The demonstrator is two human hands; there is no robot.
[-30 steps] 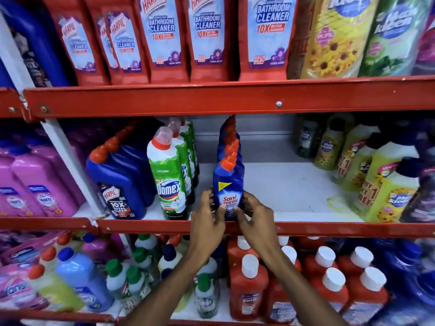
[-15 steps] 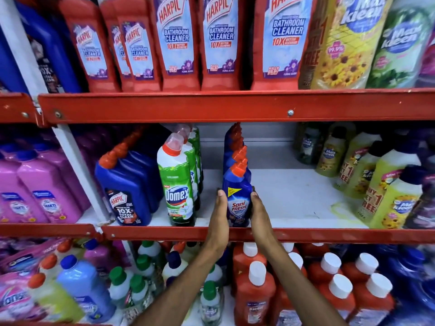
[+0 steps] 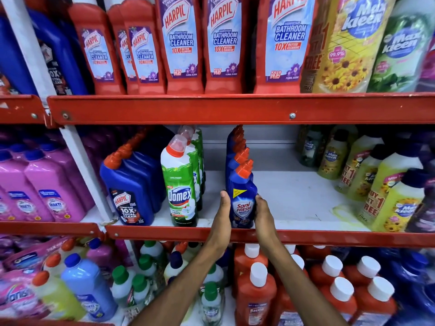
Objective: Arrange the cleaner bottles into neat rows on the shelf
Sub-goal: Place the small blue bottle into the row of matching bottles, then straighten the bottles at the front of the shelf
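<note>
A blue Sani Fresh bottle (image 3: 242, 198) with an orange cap stands upright at the front of the white middle shelf (image 3: 294, 203), heading a row of like bottles (image 3: 236, 151) that runs to the back. My left hand (image 3: 222, 215) lies flat against its left side and my right hand (image 3: 262, 212) against its right side, clasping it between them. To the left stand a row of green Domex bottles (image 3: 180, 184) and a row of blue Harpic bottles (image 3: 128, 187).
Yellow Max Kleen bottles (image 3: 386, 191) fill the shelf's right end, with bare white shelf between them and the Sani Fresh row. Red Harpic bathroom cleaners (image 3: 223, 43) line the shelf above. Orange, white-capped bottles (image 3: 256, 300) stand below. A red shelf lip (image 3: 329, 238) runs along the front.
My hands went from curled fingers on the bottle's front to flat palms pressed on its two sides. The view has moved closer to the shelf.
</note>
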